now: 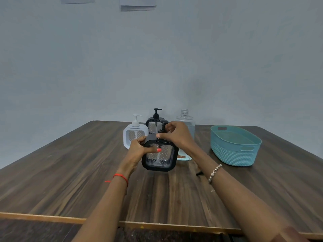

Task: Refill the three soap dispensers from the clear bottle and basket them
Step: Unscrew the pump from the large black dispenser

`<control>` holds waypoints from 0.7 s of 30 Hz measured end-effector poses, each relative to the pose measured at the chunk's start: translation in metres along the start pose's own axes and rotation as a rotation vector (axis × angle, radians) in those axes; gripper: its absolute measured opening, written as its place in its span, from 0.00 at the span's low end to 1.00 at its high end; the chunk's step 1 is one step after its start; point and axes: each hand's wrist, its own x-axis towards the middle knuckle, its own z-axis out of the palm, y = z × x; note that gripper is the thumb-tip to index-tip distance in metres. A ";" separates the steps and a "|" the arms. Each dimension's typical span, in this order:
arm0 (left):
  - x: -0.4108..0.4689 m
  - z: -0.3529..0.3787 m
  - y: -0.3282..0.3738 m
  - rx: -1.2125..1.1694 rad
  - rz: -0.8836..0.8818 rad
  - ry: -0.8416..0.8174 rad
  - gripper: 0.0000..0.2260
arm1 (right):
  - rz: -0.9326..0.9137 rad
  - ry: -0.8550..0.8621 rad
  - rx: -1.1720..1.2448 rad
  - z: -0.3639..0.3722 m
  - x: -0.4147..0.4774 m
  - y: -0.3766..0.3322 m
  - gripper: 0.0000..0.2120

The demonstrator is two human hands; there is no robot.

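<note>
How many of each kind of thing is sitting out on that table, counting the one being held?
Black soap dispensers: 2, one held and one behind it
White soap dispenser: 1
Clear bottle: 1
Teal basket: 1
Total: 5

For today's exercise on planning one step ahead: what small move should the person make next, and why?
Probably twist the black pump head with the right hand while the left hand steadies the black square dispenser. Both hands already grip it, the uncapped clear bottle stands behind, and the teal woven basket holds nothing.
</note>
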 end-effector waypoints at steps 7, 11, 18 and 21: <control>-0.001 -0.002 0.000 -0.006 0.004 -0.002 0.18 | 0.084 -0.168 0.189 0.000 0.001 0.004 0.18; -0.001 0.000 -0.001 -0.018 -0.001 -0.009 0.19 | 0.066 -0.090 0.069 0.000 0.000 0.008 0.16; -0.002 -0.001 -0.002 -0.063 -0.017 -0.046 0.22 | 0.129 -0.264 0.419 -0.021 -0.005 -0.005 0.13; -0.003 -0.003 -0.004 -0.062 -0.032 -0.054 0.22 | 0.063 -0.127 0.501 -0.030 -0.002 -0.004 0.11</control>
